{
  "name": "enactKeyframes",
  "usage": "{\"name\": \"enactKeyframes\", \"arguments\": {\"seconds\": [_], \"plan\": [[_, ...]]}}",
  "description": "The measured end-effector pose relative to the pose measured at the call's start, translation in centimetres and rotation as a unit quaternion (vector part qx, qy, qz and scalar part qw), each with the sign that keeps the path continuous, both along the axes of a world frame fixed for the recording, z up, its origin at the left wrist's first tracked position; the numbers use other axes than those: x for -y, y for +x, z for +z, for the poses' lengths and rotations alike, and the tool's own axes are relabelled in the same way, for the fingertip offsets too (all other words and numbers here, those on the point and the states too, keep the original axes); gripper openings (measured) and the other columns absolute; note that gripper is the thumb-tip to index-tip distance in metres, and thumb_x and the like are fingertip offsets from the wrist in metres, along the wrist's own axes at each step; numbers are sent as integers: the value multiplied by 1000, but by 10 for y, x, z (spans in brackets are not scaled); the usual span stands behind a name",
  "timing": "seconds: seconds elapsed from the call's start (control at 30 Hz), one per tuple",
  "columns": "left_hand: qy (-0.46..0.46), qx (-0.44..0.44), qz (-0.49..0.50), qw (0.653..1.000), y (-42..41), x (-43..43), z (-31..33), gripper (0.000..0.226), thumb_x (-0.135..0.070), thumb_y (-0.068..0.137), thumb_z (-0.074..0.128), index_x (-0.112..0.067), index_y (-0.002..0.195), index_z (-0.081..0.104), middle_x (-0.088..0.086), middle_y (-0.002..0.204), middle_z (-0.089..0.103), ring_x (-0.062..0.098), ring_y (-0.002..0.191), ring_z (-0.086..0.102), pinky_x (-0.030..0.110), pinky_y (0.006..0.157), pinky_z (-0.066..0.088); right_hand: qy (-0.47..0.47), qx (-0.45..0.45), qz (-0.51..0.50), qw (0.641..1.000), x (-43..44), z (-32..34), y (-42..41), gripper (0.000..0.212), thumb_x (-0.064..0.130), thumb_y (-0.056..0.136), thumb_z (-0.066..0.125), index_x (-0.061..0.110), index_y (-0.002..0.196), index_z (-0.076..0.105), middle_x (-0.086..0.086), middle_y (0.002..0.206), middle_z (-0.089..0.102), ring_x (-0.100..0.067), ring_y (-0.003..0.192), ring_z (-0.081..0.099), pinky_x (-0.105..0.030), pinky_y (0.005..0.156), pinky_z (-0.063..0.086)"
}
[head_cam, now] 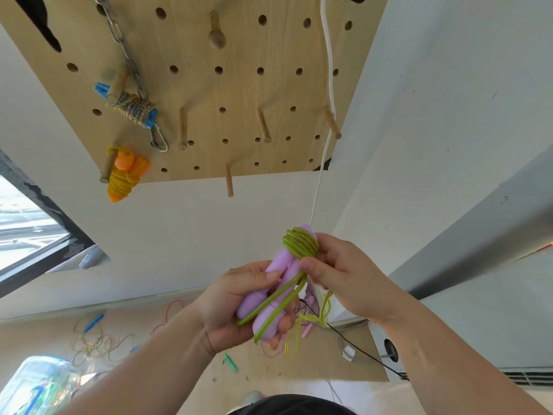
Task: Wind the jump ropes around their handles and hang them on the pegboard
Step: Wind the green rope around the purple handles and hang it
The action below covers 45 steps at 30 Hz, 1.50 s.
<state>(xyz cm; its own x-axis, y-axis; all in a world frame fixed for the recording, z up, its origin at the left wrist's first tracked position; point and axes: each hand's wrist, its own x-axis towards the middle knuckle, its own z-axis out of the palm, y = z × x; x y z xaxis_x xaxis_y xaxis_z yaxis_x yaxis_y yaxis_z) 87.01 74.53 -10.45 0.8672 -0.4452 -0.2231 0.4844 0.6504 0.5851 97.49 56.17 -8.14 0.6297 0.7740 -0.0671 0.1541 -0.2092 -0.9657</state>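
My left hand point(230, 307) grips the two purple handles point(276, 283) of a jump rope held side by side. Its green rope point(300, 244) is coiled in several turns round the handles' upper ends, with two strands running down across the handles. My right hand point(338, 277) pinches the rope just under the coil. The wooden pegboard point(209, 85) hangs on the wall above. On it hang a wound orange-handled rope point(122, 175) and a wound blue-handled rope point(133, 107), each on a peg at the left.
Several bare wooden pegs point(263, 124) stick out of the board's middle and right. A metal chain with a carabiner point(160, 142) hangs at the left, a white cord point(329, 85) at the right. Loose ropes point(95, 339) and handles lie on the floor below. A window point(27, 223) is left.
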Motion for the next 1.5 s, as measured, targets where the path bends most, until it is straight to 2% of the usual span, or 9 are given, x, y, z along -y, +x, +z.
{"name": "enactKeyframes", "arguments": {"seconds": [0.17,0.33,0.47,0.6,0.7,0.83,1.03,1.17,1.5], "plan": [[-34,29,-28,999,0,1,-7,31,-28,87,76,-8,108,67,18,84,62,30,66,66,37,54,59,71,-66,-27,995,-4,-4,-8,20,25,94,63,16,112,66,7,86,73,-7,80,66,-22,75,50],[203,30,68,976,6,-10,-7,64,-43,66,90,0,109,68,36,101,65,46,85,68,49,70,57,61,-68,-91,992,-9,-7,-18,20,21,95,62,7,109,67,14,67,69,1,61,61,-14,62,46],[522,87,172,831,3,-1,4,64,-58,51,85,-32,107,69,-2,104,72,19,98,70,33,80,58,24,-38,-178,983,-12,-13,-16,17,23,94,70,19,111,70,4,92,78,-12,89,74,-32,85,55],[717,153,142,665,1,24,-4,75,-54,61,83,-32,124,49,-21,112,52,5,109,52,25,91,47,-12,-11,-220,975,-18,-14,-18,8,28,94,71,23,100,70,6,77,75,-10,70,71,-33,70,53],[736,161,206,625,9,28,-14,42,-31,77,78,-30,106,47,-17,96,52,14,98,53,25,78,40,-10,1,-222,975,-24,-11,-26,8,30,94,71,23,98,68,7,70,71,-3,54,62,-24,57,44],[715,140,227,646,11,22,-8,26,-12,74,67,-24,82,45,-11,69,49,14,65,46,25,56,33,16,-10,-197,980,-23,-8,-28,8,26,99,65,24,106,68,10,70,70,0,54,56,-23,59,40],[560,66,208,799,13,10,6,26,-16,61,60,-1,83,60,28,76,58,18,58,47,34,55,38,57,-36,-93,993,-8,-1,-16,33,26,98,57,35,128,65,-1,65,54,-9,64,47,-23,67,39],[389,40,165,905,10,15,10,33,-2,61,63,7,93,61,24,71,60,32,64,59,47,63,46,40,-75,-98,992,-5,11,-13,53,18,96,64,27,146,50,-4,65,62,-15,63,46,-20,65,41],[264,18,108,958,10,13,13,30,0,61,64,3,91,60,24,73,56,32,62,56,36,57,45,-32,-78,-60,995,3,27,-9,34,42,85,66,12,101,74,1,49,41,-14,49,33,-27,52,27]]}}
